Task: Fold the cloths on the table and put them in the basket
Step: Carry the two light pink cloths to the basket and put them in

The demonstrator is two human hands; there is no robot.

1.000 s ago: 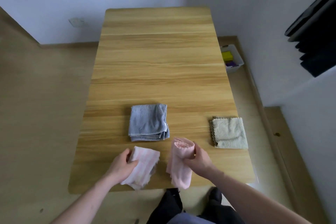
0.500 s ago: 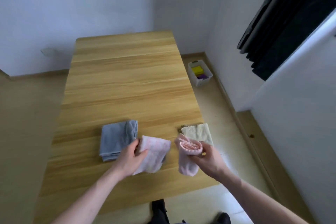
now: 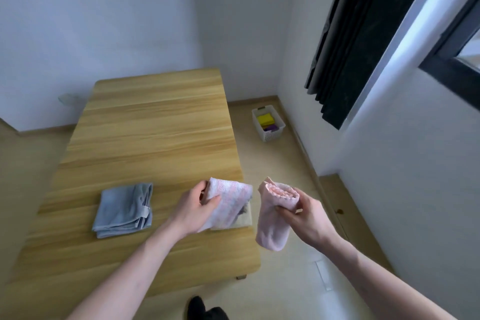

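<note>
My left hand point(image 3: 198, 204) grips a folded pale pink striped cloth point(image 3: 230, 201) held above the table's right side. My right hand point(image 3: 302, 212) grips a folded pink cloth point(image 3: 274, 226), which hangs past the table's right edge over the floor. A folded blue-grey cloth point(image 3: 123, 209) lies on the wooden table point(image 3: 155, 138). A beige folded cloth point(image 3: 245, 219) lies under the striped one, mostly hidden. The white basket point(image 3: 267, 134) stands on the floor by the far right wall, with yellow and purple cloths inside.
A black curtain point(image 3: 363, 34) hangs beside the window at the right. White walls close the corner behind the basket. Bare floor runs between the table's right edge and the wall. My dark shoes point(image 3: 206, 309) show at the bottom.
The view has turned right and up, bringing the basket and curtain into sight. Both hands have carried their pink cloths rightward; the right one now hangs beyond the table edge.
</note>
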